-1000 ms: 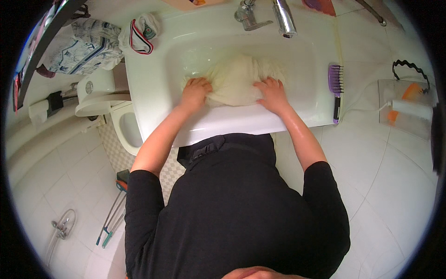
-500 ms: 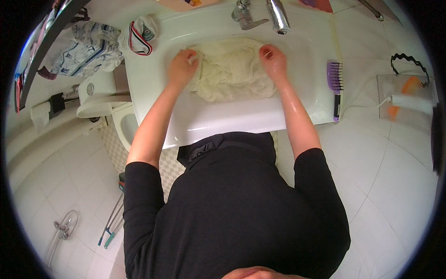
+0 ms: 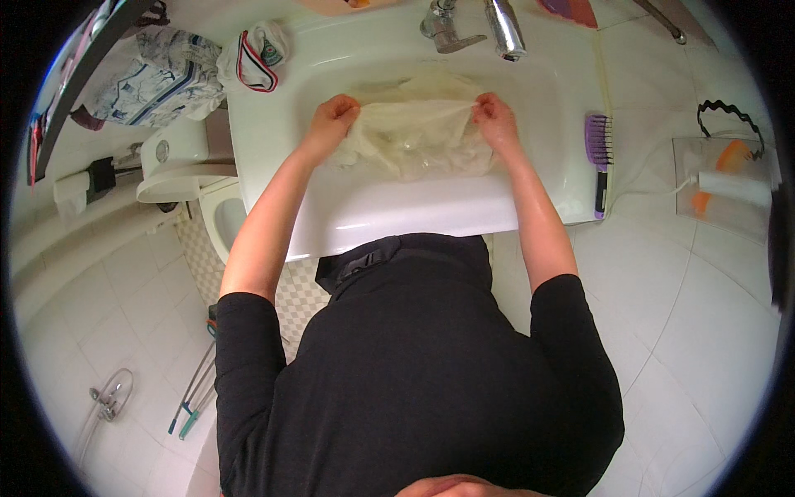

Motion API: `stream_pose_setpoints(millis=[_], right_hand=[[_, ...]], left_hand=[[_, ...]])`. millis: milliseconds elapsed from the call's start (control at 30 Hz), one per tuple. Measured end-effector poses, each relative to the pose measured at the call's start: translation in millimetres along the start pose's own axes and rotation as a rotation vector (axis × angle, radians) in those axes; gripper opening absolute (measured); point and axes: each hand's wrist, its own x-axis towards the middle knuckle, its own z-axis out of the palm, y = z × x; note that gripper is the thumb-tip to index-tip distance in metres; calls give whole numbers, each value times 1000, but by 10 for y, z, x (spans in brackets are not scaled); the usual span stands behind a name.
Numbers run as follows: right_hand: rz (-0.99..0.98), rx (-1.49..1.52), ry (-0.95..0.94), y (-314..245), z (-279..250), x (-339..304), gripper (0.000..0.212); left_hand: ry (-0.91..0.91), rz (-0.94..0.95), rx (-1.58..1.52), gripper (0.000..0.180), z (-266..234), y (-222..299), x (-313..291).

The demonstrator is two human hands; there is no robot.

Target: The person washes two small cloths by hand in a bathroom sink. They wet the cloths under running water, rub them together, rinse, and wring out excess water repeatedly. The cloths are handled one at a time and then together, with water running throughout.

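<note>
A wet, pale cream cloth [image 3: 418,137] lies in the basin of the white sink [image 3: 397,211], its lower folds crumpled in the water. My left hand [image 3: 334,118] pinches the cloth at its left side. Opposite, my right hand [image 3: 495,120] grips it by the right side. Between the two hands an upper edge is stretched nearly straight. Just what kind of cloth it is I cannot make out.
A chrome faucet [image 3: 447,29] and a second chrome spout [image 3: 505,31] stand behind the basin. On the right rim lies a purple hairbrush [image 3: 598,149]. A white cloth with striped trim [image 3: 257,58] rests at the back left, near a toilet [image 3: 222,217].
Both hands have closed on the cloth and pulled its edge taut between them. Before, the fingers were curled at its sides and the cloth lay loosely bunched in the basin.
</note>
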Motion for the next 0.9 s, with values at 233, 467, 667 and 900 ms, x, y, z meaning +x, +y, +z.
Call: stream_pose_setpoints(millis=[233,467,667,900], right_hand=[[71,176,532,433,-534,362,16],[109,-224,569,539,-728,90,14],[-345,-461,351,-135,129,-300,25],[-400,-410,-304,-174,509,-515,37]], left_hand=[[-396,233,-204,15,1006,656,-421],[242,477,593,37,827,-242,-170],[126,-50,627,61,717,-726,75],[-154,227,393,50,1182,138,-437]])
